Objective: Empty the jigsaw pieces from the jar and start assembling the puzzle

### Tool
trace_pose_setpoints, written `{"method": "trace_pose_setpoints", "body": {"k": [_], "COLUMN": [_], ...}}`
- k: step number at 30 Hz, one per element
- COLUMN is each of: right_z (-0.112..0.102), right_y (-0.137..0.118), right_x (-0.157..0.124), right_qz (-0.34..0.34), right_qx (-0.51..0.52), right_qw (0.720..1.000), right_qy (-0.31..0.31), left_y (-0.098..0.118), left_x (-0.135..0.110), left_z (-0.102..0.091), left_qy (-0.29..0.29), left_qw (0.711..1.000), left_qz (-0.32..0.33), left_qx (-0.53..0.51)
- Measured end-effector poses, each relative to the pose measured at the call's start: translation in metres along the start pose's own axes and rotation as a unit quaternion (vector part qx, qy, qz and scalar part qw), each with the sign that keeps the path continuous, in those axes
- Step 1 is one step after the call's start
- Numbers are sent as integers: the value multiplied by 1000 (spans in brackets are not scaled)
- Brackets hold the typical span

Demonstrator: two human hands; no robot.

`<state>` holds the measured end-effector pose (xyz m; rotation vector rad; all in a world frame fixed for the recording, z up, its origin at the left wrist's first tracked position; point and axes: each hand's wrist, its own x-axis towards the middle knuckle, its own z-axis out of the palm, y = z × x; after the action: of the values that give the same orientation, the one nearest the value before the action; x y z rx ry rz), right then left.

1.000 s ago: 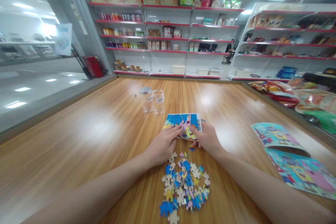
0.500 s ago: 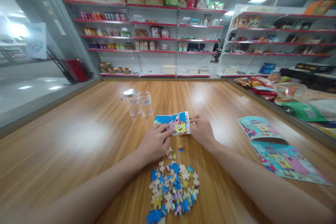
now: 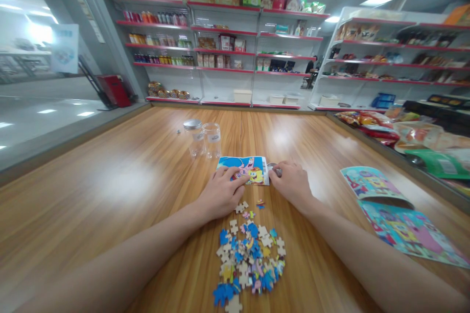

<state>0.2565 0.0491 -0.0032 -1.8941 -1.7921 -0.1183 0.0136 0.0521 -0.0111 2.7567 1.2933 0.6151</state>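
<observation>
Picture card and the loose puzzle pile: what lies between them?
Head view: a few stray pieces on bare tabletop, left hand and right hand flanking them.

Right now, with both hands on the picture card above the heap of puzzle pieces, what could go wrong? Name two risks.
1. The puzzle pieces lie loose between both forearms; drawing the left hand or right hand back could scatter them across the table.
2. Two clear jars stand just beyond the picture card; pushing the card forward might knock them over.
</observation>
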Motion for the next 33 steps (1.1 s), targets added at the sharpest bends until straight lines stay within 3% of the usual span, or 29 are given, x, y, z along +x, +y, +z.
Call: {"method": "trace_pose_setpoints", "body": {"k": [5, 13, 21, 28, 33], "right_z": [1, 8, 23, 13, 11], "right_y": [5, 9, 16, 6, -4], "right_x": [0, 7, 8, 5, -3], "right_qz": [-13, -74, -115, -133, -183], "right_qx": [-21, 31, 51, 59, 60], "right_qw": [1000, 995, 992, 989, 980], "right_qy": [9, 64, 8, 1, -52], "left_y": [0, 5, 4, 4, 7], "left_x": [0, -1, 0, -1, -1], "left_z": [-1, -9, -9, -8, -11], "left_qy": [-15, -48, -21, -17, -34], "left_qw": [1000, 999, 998, 998, 998], "left_qz": [-2, 23, 25, 27, 30], "left_qx": [0, -10, -58, -52, -44]}}
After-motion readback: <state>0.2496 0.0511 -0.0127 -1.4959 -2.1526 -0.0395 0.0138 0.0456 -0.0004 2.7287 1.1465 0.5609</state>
